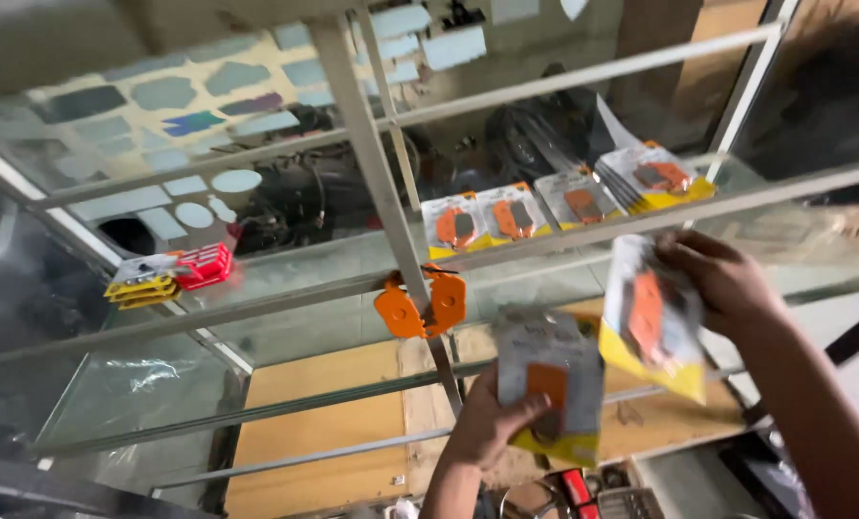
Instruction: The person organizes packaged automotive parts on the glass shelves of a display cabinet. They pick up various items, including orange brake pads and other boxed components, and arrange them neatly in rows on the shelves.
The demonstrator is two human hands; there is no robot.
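Holding one pack point(551, 383) from below, the left hand point(487, 423) is pinching its lower edge, face up for viewing. The right hand point(723, 284) is gripping a second pack point(649, 322) near the glass shelf point(285, 274), where similar packs point(487, 219) are standing in a row.

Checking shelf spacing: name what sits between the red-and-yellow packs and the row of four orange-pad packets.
The head view shows bare glass shelf between the red-and-yellow packs and the packet row; a metal upright crosses in front.
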